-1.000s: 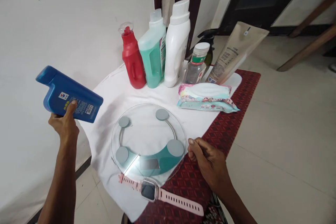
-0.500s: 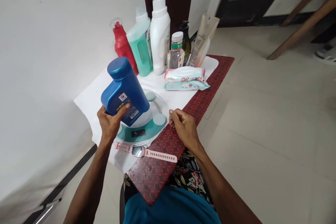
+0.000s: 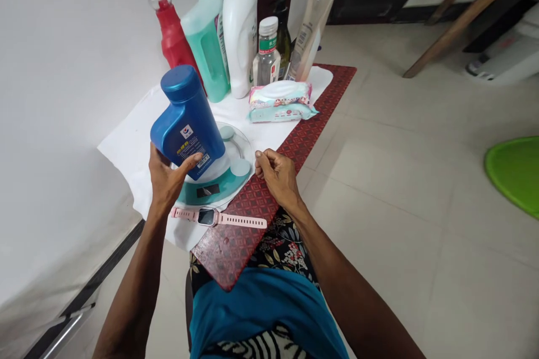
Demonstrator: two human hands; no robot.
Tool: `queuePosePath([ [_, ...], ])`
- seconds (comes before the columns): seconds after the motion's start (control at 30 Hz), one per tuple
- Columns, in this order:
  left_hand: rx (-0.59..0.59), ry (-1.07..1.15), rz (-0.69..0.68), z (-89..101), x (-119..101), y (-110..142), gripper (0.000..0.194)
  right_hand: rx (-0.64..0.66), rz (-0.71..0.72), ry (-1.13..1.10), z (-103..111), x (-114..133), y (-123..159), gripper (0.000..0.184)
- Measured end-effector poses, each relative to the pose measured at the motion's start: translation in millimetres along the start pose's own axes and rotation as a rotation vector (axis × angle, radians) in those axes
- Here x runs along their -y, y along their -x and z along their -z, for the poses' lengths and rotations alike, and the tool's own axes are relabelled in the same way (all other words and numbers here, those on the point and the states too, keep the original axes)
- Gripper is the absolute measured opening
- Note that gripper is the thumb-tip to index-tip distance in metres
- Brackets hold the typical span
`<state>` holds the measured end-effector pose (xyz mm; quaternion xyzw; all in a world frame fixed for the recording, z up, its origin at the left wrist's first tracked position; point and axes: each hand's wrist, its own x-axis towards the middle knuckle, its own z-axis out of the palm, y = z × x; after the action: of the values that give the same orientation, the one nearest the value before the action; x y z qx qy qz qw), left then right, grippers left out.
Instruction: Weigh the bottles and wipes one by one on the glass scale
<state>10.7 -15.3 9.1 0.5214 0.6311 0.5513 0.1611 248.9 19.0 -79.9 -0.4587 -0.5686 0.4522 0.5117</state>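
red-patterned table (image 3: 229, 247), pink watch strap (image 3: 242, 221)

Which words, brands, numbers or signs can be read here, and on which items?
Clear bottle, green label: perhaps "东方".
Blue bottle: logo, yellow characters and barcode, too blurred to read.
Soft packet, beige tube: print too small.
Green bottle, white bottle: label text unreadable.
Scale, watch: no legible digits.

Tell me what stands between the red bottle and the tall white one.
The green bottle stands between the red bottle and the white bottle, in the head view.
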Motion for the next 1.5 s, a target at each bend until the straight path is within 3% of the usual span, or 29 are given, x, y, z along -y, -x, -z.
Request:
queuePosePath([
  [0.1,0.004,-0.053,-0.079,15.7,1.2,2.8,0.082,-0.009,0.025,0.008,-0.6,-0.7,1.3,0.054],
  [0.23,0.017,-0.188,-0.083,28.5,-2.0,0.9,0.077,-0.012,0.025,0.016,-1.3,-0.9,2.0,0.054],
  [0.33,0.095,-0.180,0.036,23.2,-3.7,-3.2,0.071,-0.004,0.026,0.033,-1.3,0.4,1.8,0.054],
  [0.43,0.096,-0.121,0.163,15.0,-4.1,-6.5,0.065,0.002,0.040,0.050,-0.6,2.0,1.3,0.055],
  [0.6,0.063,-0.048,0.193,18.1,-0.1,-11.8,0.056,-0.001,0.039,0.054,1.6,3.3,-0.2,0.052],
  [0.73,0.049,0.067,0.156,17.5,-1.5,-36.2,0.055,0.024,0.033,0.050,3.6,4.2,-2.0,0.051],
  [0.87,0.071,0.111,0.035,-5.8,-10.0,-86.7,0.065,0.027,0.004,0.036,4.9,6.3,-2.9,0.051],
  [1.0,0.218,0.169,-0.025,-43.8,-11.2,-138.7,0.066,0.022,-0.018,0.044,6.0,8.1,-3.0,0.052],
  [1.1,0.306,0.199,-0.031,-71.9,-5.2,-164.2,0.068,0.022,-0.034,0.032,6.5,8.4,-3.7,0.052],
  [1.3,0.401,0.259,-0.003,-109.7,17.1,-184.0,0.067,0.032,-0.065,0.022,7.7,6.2,-3.9,0.053],
  [1.5,0.501,0.302,0.052,-122.6,38.9,-195.2,0.071,0.053,-0.105,0.013,9.4,5.2,-2.5,0.053],
])
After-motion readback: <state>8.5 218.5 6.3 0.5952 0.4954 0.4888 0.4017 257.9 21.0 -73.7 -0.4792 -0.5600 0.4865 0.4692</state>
